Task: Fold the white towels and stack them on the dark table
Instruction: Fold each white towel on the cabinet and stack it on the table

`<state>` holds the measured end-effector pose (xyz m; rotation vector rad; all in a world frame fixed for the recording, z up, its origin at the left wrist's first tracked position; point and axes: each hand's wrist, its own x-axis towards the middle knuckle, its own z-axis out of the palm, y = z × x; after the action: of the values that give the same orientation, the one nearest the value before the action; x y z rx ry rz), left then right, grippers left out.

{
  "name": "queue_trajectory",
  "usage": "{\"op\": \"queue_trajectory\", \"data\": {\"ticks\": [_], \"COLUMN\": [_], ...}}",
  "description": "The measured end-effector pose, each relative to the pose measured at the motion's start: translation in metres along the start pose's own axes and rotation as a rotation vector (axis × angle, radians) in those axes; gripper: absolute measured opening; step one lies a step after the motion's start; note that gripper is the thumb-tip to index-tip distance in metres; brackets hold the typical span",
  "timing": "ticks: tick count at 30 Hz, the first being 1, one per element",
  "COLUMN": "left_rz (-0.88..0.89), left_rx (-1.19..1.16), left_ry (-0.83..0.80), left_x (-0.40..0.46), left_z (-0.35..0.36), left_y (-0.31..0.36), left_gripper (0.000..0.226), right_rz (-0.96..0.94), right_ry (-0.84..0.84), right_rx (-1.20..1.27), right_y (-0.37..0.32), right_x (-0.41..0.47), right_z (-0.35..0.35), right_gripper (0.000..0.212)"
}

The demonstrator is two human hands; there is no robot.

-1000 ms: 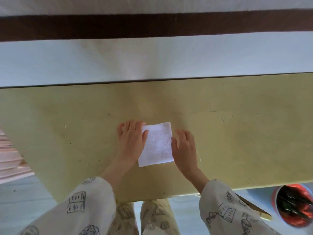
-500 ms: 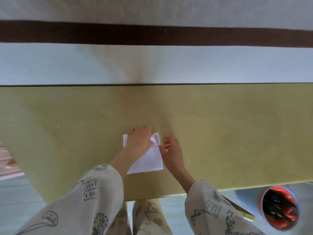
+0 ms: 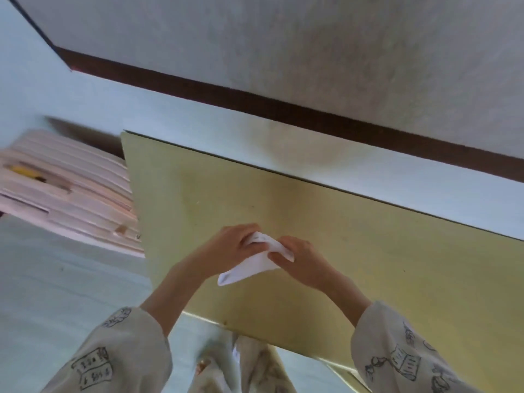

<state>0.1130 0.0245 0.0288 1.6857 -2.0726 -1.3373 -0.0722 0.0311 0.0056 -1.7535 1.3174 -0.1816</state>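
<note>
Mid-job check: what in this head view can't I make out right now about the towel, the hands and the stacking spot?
- White towel: fold count unclear; both hands cover its upper part, motion blur softens the rest.
- Left hand and right hand: fingertips hidden in the cloth.
- Stack of towels: none in frame.
- Pink striped object: blurred, cut by the left edge.
- Yellowish table: right end runs out of frame.

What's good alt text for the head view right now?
Two bare hands, left hand and right hand, grip a small folded white towel above a yellow-green flat tabletop. Cream sleeves printed with book drawings frame the bottom; a pink slatted object sits left of the table.
</note>
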Motion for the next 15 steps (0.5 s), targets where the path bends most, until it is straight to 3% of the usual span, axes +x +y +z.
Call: {"op": "queue_trajectory", "data": {"ticks": [5,9,15], "left_rz": [-0.084,-0.167,-0.327], "left_rx": [-0.112,-0.185,-0.208], "left_ry": [0.250,0.525,0.926], "left_x": [-0.090,-0.187,-0.390], "left_z": [-0.043,-0.060,-0.041], "left_y": [-0.027,-0.049,-0.096], "left_gripper": [0.033,0.019,0.007], "right_rz": [-0.302,-0.525,-0.800], "right_ry": [-0.049,-0.058,-0.109], "right_rx": [-0.149,-0.295,-0.372], "right_y": [-0.097,-0.180,-0.298], "right_x": [0.006,-0.006,-0.065], "right_z": [0.009,0.047,0.156], "right_gripper": [0.026,0.039,0.016]}}
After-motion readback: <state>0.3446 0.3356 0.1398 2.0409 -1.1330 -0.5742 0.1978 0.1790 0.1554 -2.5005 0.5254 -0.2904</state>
